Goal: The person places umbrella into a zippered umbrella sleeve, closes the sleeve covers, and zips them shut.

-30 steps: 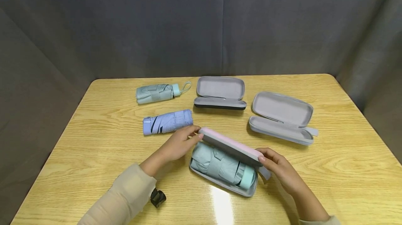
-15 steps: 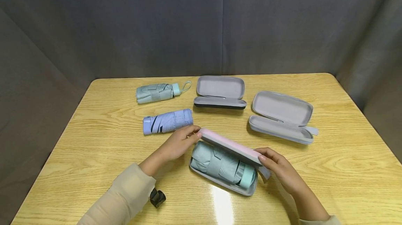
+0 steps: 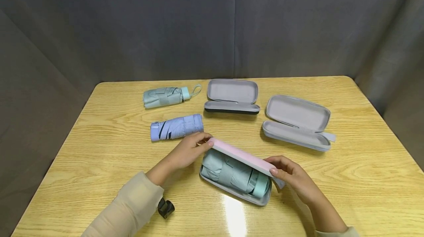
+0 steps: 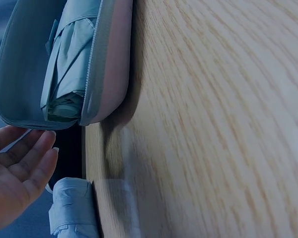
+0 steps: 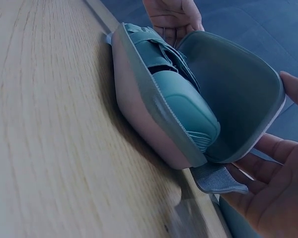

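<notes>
Case (image 5: 139, 110): nearest, pink, green umbrella (image 3: 235, 176) inside; step looks like closing it; next move calls for even lowering, strap (image 5: 216, 179) clear.
Zip (image 5: 175, 117): teeth plain in right wrist view, unresolved in head view.
Lid (image 3: 241, 155): tilted partway over umbrella.
Right hand (image 3: 293, 174): pinches 1 lid end.
Left hand (image 3: 190, 150): pinches the other.
Open cases (image 3: 233, 90): 2, farther off.

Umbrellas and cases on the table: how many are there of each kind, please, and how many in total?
Umbrellas: 3 (blue umbrella, loose green umbrella, cased green umbrella)
Cases: 3 (pink case, black case, grey case)
Total: 6
</notes>
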Demonstrator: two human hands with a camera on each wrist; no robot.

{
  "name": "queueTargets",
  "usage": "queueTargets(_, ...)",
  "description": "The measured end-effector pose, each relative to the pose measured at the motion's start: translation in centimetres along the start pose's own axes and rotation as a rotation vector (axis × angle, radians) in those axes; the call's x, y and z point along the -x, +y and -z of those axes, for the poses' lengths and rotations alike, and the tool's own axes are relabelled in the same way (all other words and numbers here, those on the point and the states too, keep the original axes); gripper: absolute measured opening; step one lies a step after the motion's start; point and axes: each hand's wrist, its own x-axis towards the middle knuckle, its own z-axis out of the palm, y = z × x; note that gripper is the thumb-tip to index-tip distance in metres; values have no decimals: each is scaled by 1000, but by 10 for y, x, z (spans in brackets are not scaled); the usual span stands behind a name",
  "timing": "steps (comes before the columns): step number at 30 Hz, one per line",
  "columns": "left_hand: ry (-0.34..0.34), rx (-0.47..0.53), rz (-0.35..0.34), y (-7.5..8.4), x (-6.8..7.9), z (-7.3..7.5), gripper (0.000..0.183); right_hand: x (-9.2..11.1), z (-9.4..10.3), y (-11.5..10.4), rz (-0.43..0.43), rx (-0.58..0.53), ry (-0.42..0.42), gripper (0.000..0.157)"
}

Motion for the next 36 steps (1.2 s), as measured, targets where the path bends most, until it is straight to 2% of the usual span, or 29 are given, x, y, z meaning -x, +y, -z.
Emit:
queueTargets(12, -24, 23, 6, -2, 1, 2, 32, 1, -1, -1, 10, -29, -24, 30)
queueTargets(19, -49, 25, 11, -3, 3, 4, 36, 4, -1, 5, -40, -18, -39, 36)
queueTargets(24, -66, 51, 6, -2, 6, 5, 34, 4, -4, 1, -33, -32, -47, 38)
queueTargets(26, -76, 56, -5, 0, 7, 6, 34, 4, -5, -1, -27, -27, -52, 39)
queueTargets(30, -89, 85, -8, 16, 12, 11, 32, 4, -5, -2, -23, 6, -52, 41)
queueTargets(32, -92, 107, -5, 19, 14, 12, 31, 4, -5, -1, -19, 18, -57, 42)
queueTargets(36, -89, 122, -3, 7, 13, 8, 32, 4, -5, 1, -18, 18, -77, 40)
